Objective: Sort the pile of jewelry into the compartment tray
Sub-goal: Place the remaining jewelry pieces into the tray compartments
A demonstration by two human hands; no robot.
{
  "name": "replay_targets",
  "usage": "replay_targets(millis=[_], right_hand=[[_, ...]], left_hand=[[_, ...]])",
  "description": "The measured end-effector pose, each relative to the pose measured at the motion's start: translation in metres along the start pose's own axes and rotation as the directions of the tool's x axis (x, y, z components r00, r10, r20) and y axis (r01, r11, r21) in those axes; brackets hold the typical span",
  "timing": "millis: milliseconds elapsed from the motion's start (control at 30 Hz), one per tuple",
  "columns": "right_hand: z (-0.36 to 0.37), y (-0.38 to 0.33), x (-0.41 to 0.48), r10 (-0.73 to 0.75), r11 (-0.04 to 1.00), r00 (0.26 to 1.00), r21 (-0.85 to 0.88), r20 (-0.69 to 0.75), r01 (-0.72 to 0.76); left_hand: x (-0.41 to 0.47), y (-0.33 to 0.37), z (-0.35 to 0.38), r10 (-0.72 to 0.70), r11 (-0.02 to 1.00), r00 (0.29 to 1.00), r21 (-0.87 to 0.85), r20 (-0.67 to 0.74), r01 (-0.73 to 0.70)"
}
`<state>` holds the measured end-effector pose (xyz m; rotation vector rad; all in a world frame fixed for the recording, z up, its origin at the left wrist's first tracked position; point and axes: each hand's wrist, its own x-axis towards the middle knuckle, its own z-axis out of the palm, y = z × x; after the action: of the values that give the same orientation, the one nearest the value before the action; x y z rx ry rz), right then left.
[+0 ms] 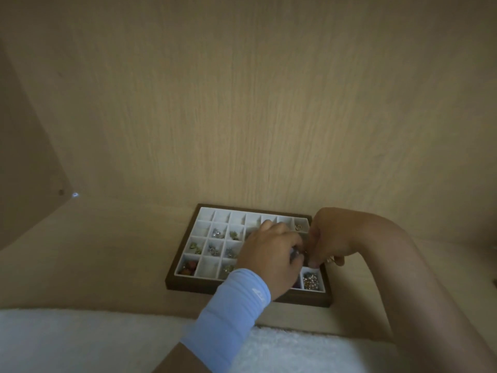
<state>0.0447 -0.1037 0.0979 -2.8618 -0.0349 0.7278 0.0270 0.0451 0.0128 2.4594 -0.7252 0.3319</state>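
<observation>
A dark-framed compartment tray (185, 285) with white dividers lies on a pale wooden shelf against the back panel. Several cells hold small jewelry: reddish beads (189, 267) at the front left, green pieces (234, 235), silver pieces (217, 233), a gold ring (298, 226) at the back right, and metallic beads (312, 279) at the front right. My left hand (271, 254), with a blue wristband, and my right hand (326, 238) meet over the tray's right half. Their fingertips pinch a small metallic jewelry piece (300, 253) between them. The cells under them are hidden.
A white fluffy cloth (80, 340) covers the near edge below the shelf. The wooden back panel (242, 103) rises right behind the tray, and a side panel (27, 170) closes off the left. A dark object (494, 281) peeks in at the right edge.
</observation>
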Motion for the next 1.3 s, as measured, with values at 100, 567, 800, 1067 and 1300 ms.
replay_targets(millis=[100, 567, 800, 1067, 1300], right_hand=[[0.002, 0.000, 0.002, 0.004, 1.000, 1.000, -0.011, -0.016, -0.005], [0.002, -0.011, 0.009, -0.214, 0.811, 0.815, 0.367, -0.539, 0.455], [0.026, -0.038, 0.024, -0.205, 0.502, 0.758, 0.599, -0.619, 0.625], [0.034, -0.041, 0.030, -0.187, 0.296, 0.782, 0.725, -0.594, 0.621], [0.034, -0.041, 0.028, -0.163, 0.256, 0.841, 0.801, -0.515, 0.541]], left_hand=[[0.000, 0.001, 0.002, 0.015, 0.999, 1.000, 0.038, 0.004, -0.015], [0.009, -0.061, -0.092, -0.315, 0.787, 0.947, -0.575, -0.059, 0.226], [0.010, -0.056, -0.091, -0.250, 0.711, 0.967, -0.669, 0.051, 0.219], [0.009, -0.060, -0.086, -0.298, 0.639, 0.952, -0.728, 0.063, 0.248], [0.007, -0.061, -0.082, -0.313, 0.577, 0.947, -0.777, 0.073, 0.251]])
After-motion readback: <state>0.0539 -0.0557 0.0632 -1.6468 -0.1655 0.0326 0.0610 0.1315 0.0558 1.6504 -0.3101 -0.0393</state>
